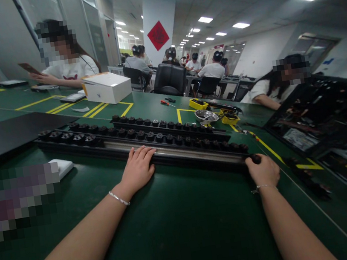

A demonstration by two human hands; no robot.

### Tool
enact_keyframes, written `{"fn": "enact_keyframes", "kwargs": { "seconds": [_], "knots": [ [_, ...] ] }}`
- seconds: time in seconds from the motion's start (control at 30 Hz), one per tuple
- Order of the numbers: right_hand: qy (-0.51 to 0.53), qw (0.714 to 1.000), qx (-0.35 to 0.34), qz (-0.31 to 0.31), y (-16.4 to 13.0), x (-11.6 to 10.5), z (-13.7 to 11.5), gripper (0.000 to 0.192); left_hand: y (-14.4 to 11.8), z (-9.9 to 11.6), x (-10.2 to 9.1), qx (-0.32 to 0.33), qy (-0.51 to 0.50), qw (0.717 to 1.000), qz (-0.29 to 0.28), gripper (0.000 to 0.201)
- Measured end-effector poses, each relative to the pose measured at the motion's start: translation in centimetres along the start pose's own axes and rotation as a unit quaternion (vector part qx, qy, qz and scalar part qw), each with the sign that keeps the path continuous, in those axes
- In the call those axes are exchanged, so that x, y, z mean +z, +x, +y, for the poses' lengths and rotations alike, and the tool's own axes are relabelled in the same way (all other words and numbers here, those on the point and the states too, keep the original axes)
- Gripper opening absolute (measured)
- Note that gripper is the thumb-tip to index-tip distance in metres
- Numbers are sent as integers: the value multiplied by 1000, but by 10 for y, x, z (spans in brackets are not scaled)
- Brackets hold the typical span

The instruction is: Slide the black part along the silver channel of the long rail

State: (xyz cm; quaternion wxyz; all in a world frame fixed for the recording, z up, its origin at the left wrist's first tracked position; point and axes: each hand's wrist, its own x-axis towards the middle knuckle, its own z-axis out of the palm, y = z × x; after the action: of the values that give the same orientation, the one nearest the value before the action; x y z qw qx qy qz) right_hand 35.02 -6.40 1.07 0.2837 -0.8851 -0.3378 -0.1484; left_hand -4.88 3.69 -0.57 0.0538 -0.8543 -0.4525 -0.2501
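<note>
Across the green table lies a long black rail [197, 157] with a pale metallic channel. Small black round parts [77, 138] sit in a row at its left end. My left hand [137, 169] rests on the rail near its middle, palm down, fingers stretched over the edge. At the right end, my right hand [265, 171] has its fingers curled around a small black round part [256, 159], touching the rail end; its underside is hidden. Just behind lie two more black rails [168, 138] filled with similar parts.
A metal bowl [207, 116], yellow bins [198, 104] and a screwdriver [167, 103] lie beyond the rails. A white box [107, 87] stands back left, a black open-framed unit [329, 112] at right. Two people sit across the table [187, 231].
</note>
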Motion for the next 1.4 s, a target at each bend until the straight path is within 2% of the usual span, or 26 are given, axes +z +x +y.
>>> {"fn": "enact_keyframes", "kwargs": {
  "seconds": [0.23, 0.77, 1.4],
  "knots": [
    [-14, 999, 16, -48, 2, -2, 2, 48, 1, 0, -1, -6, -11, 1000, -7, 48],
    [3, 997, 49, -56, 4, -1, 6, 47, 1, -1, -1, -6, -24, 1000, -4, 46],
    [16, 996, 54, -63, 10, 3, 13, 48, 3, -1, 0, -15, -36, 999, -3, 43]
  ]
}}
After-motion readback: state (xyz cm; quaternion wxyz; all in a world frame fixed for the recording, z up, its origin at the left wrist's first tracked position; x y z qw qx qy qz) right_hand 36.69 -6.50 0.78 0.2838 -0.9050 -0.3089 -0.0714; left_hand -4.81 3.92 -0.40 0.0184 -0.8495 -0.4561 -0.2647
